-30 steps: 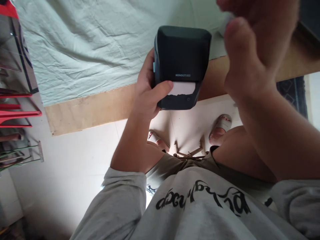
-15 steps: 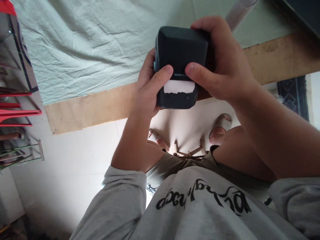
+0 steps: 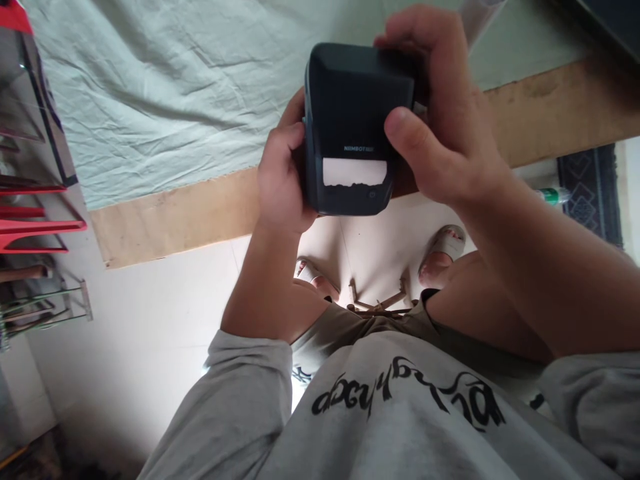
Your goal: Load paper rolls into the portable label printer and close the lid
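Both hands hold a dark label printer [image 3: 357, 120] in the air, above the edge of the bench [image 3: 170, 220] and above the person's knees. The left hand [image 3: 280, 173] is closed around the left side of the printer; its fingers go behind the body and are hidden, and only the knuckles and the thumb side show. The right hand [image 3: 440, 127] grips the right side and the top corner, with the thumb lying flat on the front face just beside the small brand lettering. The other right fingers curl over the top edge, and their tips are partly cut off by the upper border of the picture.

A white paper strip [image 3: 354, 172] with a torn lower edge sits in the slot on the front of the printer. The lettering above it is too small to read with certainty.

A pale green cloth [image 3: 165, 93] covers most of the bench. On the left, red frames [image 3: 35, 223] are cut off by the picture edge. Below, 2 sandals [image 3: 440, 250] stand on the light floor, and a bottle [image 3: 550, 195] lies at the right, half hidden by the arm.
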The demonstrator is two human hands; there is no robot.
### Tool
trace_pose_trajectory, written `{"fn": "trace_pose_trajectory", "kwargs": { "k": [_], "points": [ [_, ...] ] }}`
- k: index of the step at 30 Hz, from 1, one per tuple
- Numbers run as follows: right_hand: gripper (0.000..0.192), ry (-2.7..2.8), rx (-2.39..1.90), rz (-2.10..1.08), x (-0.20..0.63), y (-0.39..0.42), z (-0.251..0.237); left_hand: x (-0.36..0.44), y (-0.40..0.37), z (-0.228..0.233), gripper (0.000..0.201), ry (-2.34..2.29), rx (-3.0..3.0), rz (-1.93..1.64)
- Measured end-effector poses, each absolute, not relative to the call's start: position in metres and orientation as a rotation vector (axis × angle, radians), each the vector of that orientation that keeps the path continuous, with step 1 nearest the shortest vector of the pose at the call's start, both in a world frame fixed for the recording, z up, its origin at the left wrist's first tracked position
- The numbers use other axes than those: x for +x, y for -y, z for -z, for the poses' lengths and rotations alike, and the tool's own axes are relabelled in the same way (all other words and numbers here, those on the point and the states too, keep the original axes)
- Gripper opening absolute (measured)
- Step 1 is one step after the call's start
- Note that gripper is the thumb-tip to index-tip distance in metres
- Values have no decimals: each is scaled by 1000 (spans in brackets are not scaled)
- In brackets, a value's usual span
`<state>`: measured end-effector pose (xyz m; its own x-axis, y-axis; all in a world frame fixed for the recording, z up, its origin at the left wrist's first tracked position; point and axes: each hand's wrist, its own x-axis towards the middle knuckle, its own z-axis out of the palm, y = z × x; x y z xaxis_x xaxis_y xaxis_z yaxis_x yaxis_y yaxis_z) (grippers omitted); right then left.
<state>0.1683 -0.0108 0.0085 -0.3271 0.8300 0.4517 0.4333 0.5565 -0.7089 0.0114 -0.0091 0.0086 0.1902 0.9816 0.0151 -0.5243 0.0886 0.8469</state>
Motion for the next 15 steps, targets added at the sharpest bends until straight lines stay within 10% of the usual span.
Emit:
{"fn": "trace_pose_trajectory", "kwargs": {
  "k": [15],
  "points": [
    [77,2060,-984,-569,180,-1,-6,8,8,-4,26,-514,714,-1281]
  ]
}}
